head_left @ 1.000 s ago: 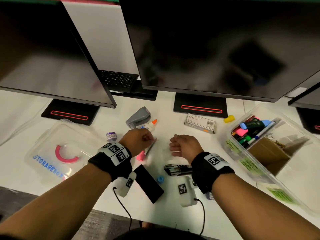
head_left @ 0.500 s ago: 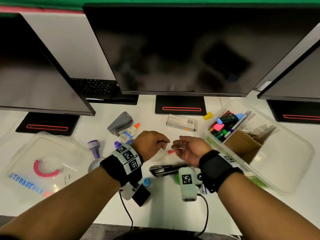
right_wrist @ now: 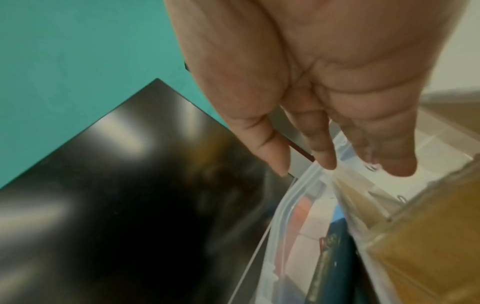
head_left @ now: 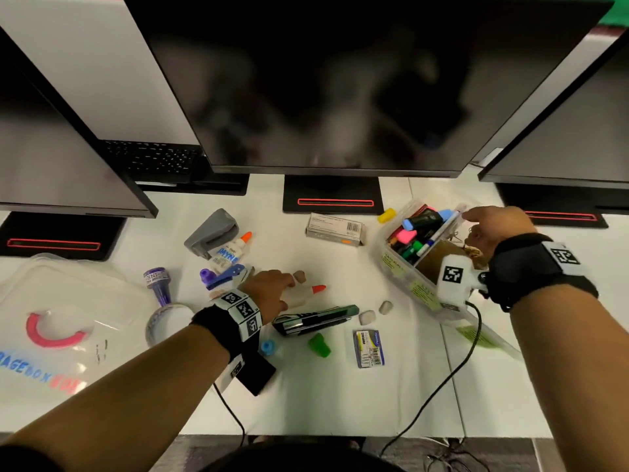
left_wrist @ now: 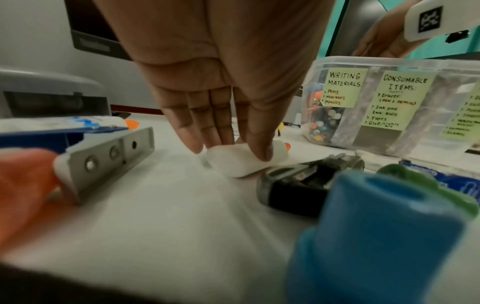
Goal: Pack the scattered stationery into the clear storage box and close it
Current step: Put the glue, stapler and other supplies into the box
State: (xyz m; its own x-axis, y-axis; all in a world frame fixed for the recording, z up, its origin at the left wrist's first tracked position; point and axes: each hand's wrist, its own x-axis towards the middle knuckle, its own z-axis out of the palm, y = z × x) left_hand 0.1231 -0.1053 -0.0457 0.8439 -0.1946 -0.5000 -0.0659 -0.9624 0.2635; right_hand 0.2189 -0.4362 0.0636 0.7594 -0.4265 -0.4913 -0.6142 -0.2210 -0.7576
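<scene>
The clear storage box [head_left: 410, 284] stands open at the right, with markers in its near section and yellow labels on its front wall [left_wrist: 389, 63]. My right hand [head_left: 476, 226] hovers over the box's far rim [right_wrist: 283, 205], fingers straight, holding nothing [right_wrist: 330, 164]. My left hand [head_left: 289, 294] is down on the table's middle and pinches a white glue bottle [head_left: 308, 294] with a red cap between thumb and fingers [left_wrist: 236, 152]. The bottle [left_wrist: 233, 166] lies flat. The clear lid [head_left: 68, 301] with a pink handle lies at the far left.
Loose around the left hand: grey hole punch [head_left: 212, 233], second glue bottle [head_left: 231, 253], blue staple remover [head_left: 224, 275], purple ink bottle [head_left: 158, 282], tape roll [head_left: 166, 318], black cutter [head_left: 316, 320], green cap [head_left: 320, 345], staples pack [head_left: 369, 349], small erasers [head_left: 367, 316]. Monitors overhang the back.
My right hand moved from the table's middle to above the box, and the thin item it pinched is gone from it. My left hand dropped onto the white glue bottle.
</scene>
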